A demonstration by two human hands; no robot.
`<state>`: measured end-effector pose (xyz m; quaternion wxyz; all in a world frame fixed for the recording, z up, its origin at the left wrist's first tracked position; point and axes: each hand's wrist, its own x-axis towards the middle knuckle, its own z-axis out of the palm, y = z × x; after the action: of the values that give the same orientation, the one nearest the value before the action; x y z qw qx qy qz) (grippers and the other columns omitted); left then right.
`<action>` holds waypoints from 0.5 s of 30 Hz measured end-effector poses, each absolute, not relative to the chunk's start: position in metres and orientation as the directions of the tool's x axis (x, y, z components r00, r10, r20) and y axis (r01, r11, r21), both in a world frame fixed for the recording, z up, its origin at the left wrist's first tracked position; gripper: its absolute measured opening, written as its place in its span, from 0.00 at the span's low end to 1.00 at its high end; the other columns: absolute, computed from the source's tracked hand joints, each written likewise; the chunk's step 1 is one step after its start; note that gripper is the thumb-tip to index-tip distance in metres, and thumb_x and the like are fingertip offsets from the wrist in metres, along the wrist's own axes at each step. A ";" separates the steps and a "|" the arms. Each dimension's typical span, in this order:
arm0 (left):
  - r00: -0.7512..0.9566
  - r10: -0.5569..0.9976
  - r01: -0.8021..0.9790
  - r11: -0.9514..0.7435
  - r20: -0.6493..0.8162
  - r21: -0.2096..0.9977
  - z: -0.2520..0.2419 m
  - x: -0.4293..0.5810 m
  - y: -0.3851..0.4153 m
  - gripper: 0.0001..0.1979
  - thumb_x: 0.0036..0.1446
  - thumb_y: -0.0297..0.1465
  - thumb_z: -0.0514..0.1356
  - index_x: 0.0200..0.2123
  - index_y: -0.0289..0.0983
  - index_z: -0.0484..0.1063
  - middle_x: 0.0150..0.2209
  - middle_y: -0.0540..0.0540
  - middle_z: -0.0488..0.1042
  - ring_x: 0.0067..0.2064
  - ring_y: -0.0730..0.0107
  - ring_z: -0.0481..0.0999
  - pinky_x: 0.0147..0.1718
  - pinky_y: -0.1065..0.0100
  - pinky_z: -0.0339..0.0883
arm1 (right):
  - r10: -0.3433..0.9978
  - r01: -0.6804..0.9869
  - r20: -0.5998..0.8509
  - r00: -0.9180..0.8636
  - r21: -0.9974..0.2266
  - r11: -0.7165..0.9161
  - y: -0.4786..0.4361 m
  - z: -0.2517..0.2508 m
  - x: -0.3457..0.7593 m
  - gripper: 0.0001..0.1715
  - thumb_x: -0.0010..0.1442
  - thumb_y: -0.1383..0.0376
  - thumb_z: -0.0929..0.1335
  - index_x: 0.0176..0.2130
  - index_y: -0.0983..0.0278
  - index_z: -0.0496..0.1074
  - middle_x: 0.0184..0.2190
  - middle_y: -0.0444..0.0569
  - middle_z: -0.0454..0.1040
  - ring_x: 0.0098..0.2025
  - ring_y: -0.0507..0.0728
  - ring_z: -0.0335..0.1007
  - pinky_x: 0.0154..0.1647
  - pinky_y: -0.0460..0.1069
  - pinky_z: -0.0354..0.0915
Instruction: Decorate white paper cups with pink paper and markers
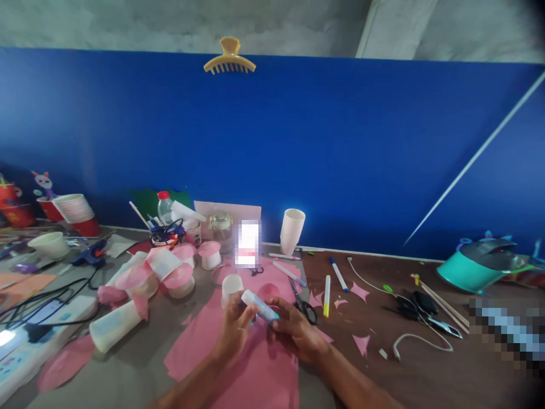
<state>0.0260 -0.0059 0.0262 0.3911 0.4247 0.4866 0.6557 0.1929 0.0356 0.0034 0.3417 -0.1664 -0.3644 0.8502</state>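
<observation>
Between my two hands is a glue stick (260, 305) with a pale, printed barrel, lying at a slant. My left hand (235, 328) is closed with thumb and fingers around its white upper-left end. At the lower-right end, where a teal part shows, my right hand (300, 332) grips it with curled fingers. A white paper cup (231, 286) stands just behind my left fingers; whether they touch it I cannot tell. Beneath both hands lies pink paper (255, 375). Black-handled scissors (305, 309) rest right of my right hand.
Pink-trimmed paper cups (166, 270) cluster at left, beside a power strip (51, 335) with black cables. A white cup stack (292, 230) stands at the back near a lit, blurred screen (248, 241). Markers (326, 295), pink scraps (361, 345) and a white cable (419, 335) lie at right.
</observation>
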 end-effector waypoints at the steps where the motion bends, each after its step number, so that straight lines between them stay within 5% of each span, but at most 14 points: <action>1: -0.325 0.928 -0.091 -0.221 0.181 0.971 0.028 0.026 -0.006 0.26 0.49 0.56 0.69 0.28 0.38 0.70 0.23 0.52 0.67 0.25 0.71 0.67 0.26 0.67 0.63 | 0.702 -0.462 -0.042 -0.711 -0.725 -0.511 0.036 0.001 0.191 0.30 0.47 0.64 0.83 0.47 0.61 0.72 0.37 0.42 0.78 0.25 0.50 0.76 0.30 0.46 0.72; 6: -0.278 0.940 -0.056 -0.223 0.199 0.973 0.034 0.027 -0.008 0.26 0.52 0.57 0.66 0.26 0.39 0.68 0.21 0.52 0.67 0.23 0.70 0.67 0.25 0.67 0.63 | 0.584 -0.395 -0.074 -0.809 -0.666 -0.632 0.044 -0.014 0.183 0.30 0.55 0.45 0.76 0.43 0.66 0.73 0.22 0.42 0.75 0.16 0.50 0.70 0.19 0.43 0.67; 9: -0.293 0.935 -0.021 -0.218 0.202 0.976 0.032 0.027 -0.009 0.26 0.52 0.56 0.66 0.27 0.39 0.69 0.22 0.52 0.66 0.24 0.69 0.68 0.26 0.66 0.64 | 0.527 -0.364 -0.063 -0.848 -0.653 -0.664 0.044 -0.012 0.183 0.32 0.56 0.40 0.73 0.41 0.65 0.73 0.21 0.41 0.75 0.16 0.51 0.71 0.19 0.45 0.69; 15: -0.321 0.925 0.013 -0.211 0.203 0.978 0.029 0.025 -0.006 0.23 0.51 0.53 0.68 0.28 0.39 0.70 0.23 0.51 0.68 0.26 0.67 0.68 0.26 0.65 0.65 | 0.639 -0.481 0.012 -0.769 -0.669 -0.567 0.039 -0.002 0.187 0.29 0.45 0.64 0.83 0.43 0.61 0.71 0.28 0.38 0.77 0.25 0.51 0.78 0.25 0.42 0.69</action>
<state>0.0250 -0.0065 0.0291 0.3618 0.4565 0.5137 0.6300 0.1869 0.0394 -0.0016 0.3192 -0.1166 -0.3388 0.8774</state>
